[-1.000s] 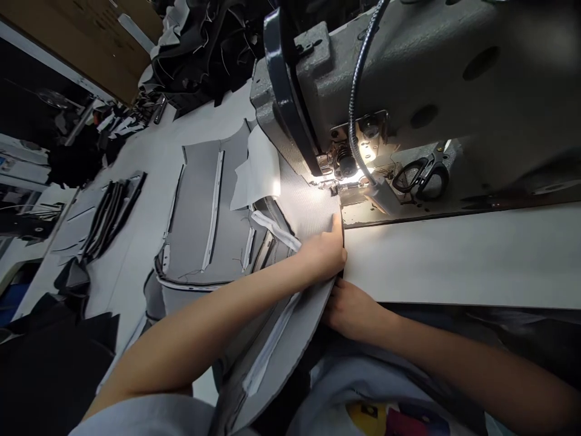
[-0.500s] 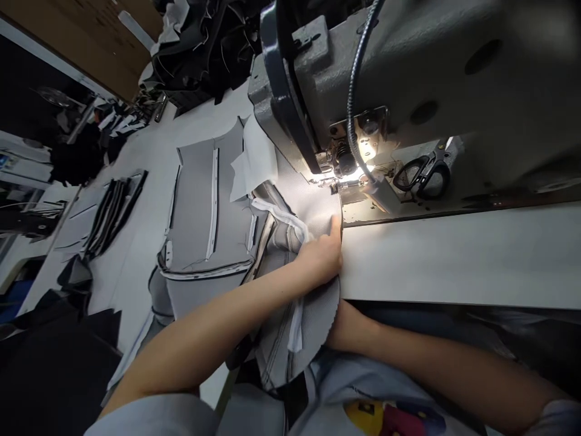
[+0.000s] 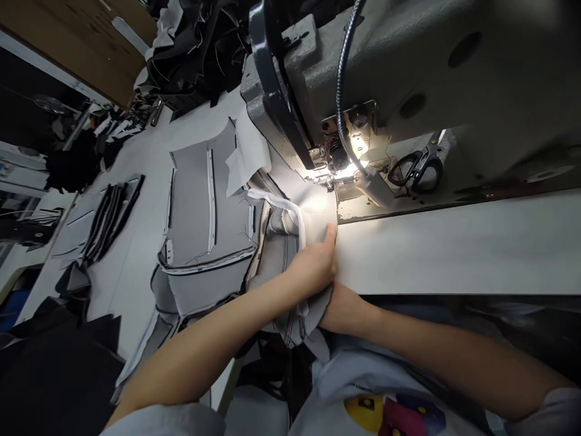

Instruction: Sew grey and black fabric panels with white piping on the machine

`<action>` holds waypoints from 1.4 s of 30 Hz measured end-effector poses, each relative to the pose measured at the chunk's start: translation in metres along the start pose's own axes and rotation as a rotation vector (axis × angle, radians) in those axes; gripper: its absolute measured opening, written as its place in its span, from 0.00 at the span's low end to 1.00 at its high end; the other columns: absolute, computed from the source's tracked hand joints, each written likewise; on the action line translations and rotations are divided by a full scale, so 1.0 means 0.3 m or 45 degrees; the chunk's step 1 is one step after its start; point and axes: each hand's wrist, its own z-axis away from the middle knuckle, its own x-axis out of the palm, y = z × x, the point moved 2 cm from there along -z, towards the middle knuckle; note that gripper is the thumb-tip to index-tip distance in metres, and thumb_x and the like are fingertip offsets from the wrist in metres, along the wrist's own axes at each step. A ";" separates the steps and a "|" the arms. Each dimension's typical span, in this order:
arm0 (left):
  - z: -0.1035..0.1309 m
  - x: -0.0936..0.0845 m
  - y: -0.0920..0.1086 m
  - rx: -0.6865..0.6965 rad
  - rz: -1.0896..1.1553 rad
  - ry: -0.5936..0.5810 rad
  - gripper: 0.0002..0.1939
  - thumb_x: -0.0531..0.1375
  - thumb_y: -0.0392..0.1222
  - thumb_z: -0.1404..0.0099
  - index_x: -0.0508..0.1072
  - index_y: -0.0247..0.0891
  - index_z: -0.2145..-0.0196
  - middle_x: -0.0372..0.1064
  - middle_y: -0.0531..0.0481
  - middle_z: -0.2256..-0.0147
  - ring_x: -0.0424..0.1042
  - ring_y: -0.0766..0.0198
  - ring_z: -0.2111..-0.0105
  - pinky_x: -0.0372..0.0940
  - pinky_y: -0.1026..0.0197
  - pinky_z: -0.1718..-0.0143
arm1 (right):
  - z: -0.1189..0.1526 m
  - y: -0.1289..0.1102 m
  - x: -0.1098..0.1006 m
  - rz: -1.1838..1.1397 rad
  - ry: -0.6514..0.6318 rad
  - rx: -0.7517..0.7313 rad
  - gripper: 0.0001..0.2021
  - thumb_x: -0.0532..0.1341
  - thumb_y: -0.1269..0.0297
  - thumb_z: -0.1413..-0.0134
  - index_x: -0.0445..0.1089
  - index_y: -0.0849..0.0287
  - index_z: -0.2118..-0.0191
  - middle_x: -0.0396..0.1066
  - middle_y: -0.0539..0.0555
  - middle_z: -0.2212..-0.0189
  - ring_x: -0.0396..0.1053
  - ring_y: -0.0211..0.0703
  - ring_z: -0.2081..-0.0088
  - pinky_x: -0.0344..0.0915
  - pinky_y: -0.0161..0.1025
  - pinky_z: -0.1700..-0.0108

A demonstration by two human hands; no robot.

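A grey sewn fabric cover with white strips along its seams lies on the table. Its right part runs under the needle area of the sewing machine, where a lamp lights it. My left hand is closed on the cover near its right edge, index finger stretched along the edge toward the needle. Just below, my right hand grips the hanging edge of the same cover, its fingers hidden behind the cloth. A white strip loops over the cover beside my left hand.
Black-handled scissors lie on the machine bed. A flexible lamp arm hangs before the machine head. Stacked fabric pieces lie to the left, dark cloth at lower left, and a black pile behind.
The cover's hanging lower part has been drawn up and bunched. My right hand has moved slightly up, closer to my left hand. The view has shifted a little.
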 end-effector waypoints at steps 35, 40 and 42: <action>-0.109 -0.127 0.004 -0.049 -0.497 0.070 0.38 0.54 0.33 0.32 0.41 0.27 0.30 0.76 0.36 0.60 0.77 0.51 0.58 0.69 0.56 0.57 | 0.064 0.325 -0.337 0.486 0.073 -0.177 0.12 0.54 0.74 0.36 0.74 0.61 0.55 0.74 0.57 0.53 0.67 0.50 0.44 0.70 0.46 0.48; -0.114 -0.115 -0.016 -0.054 -0.504 0.079 0.38 0.53 0.32 0.33 0.39 0.28 0.30 0.75 0.35 0.56 0.76 0.50 0.56 0.70 0.55 0.57 | 0.058 0.386 -0.370 0.478 0.120 -0.153 0.15 0.53 0.74 0.36 0.73 0.59 0.50 0.74 0.54 0.50 0.64 0.48 0.41 0.68 0.44 0.46; -0.121 -0.124 -0.033 -0.059 -0.491 0.161 0.37 0.52 0.33 0.32 0.41 0.31 0.30 0.74 0.36 0.53 0.76 0.50 0.55 0.69 0.55 0.56 | 0.063 0.399 -0.380 0.471 0.160 -0.109 0.17 0.52 0.77 0.37 0.73 0.59 0.50 0.73 0.53 0.48 0.63 0.48 0.40 0.65 0.46 0.42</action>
